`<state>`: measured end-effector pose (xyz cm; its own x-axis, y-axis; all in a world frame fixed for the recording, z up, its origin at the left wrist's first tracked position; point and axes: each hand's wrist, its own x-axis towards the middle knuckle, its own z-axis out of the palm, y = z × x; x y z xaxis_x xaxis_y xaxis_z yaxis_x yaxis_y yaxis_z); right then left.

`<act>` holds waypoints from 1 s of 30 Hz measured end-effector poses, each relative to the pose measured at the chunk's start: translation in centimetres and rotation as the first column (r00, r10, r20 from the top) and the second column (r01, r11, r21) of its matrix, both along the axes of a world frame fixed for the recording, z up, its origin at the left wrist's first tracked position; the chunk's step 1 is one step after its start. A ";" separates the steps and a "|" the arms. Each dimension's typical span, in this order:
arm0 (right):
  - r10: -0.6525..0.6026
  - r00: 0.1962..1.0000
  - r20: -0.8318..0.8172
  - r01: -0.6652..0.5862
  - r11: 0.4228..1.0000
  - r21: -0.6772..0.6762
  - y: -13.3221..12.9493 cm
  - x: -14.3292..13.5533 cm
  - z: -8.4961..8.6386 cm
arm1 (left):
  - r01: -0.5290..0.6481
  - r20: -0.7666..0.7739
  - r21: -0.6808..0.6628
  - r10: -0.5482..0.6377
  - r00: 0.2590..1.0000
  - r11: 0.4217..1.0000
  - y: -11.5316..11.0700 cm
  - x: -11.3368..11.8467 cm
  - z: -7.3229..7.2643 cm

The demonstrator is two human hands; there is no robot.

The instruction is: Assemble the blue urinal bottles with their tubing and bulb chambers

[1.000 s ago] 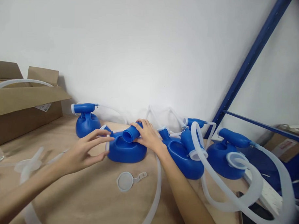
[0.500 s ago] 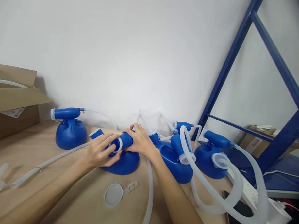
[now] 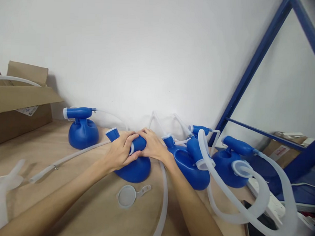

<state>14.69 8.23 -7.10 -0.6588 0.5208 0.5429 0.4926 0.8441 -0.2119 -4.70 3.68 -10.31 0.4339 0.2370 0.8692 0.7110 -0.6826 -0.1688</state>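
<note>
A blue bottle (image 3: 136,170) stands on the wooden table, with a blue cylindrical piece (image 3: 139,144) above it that has a white ring at its left end. My left hand (image 3: 122,147) wraps round the ringed end of this piece. Fingers of my right hand (image 3: 151,144) close over its other end, touching the left fingertips. Another blue neck with a white rim (image 3: 112,133) sticks up behind my left hand. A translucent round cap with a strap (image 3: 127,196) lies in front of the bottle.
More blue bottles with hoses stand at the left (image 3: 84,134), right of centre (image 3: 194,174) and far right (image 3: 229,172). A cardboard box (image 3: 23,123) is at the left. White tubes (image 3: 163,201) cross the table (image 3: 92,212). A blue metal frame (image 3: 252,76) rises at the right.
My left hand has moved up along the cylindrical piece and now covers more of its ringed end. The camera view has shifted, so the table items appear further right.
</note>
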 end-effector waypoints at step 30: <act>0.010 0.996 -0.087 -0.022 0.989 -0.148 3.3 3.2 -1.4 | -0.557 -0.600 -0.778 -0.079 0.796 0.289 -8.4 -1.4 8.0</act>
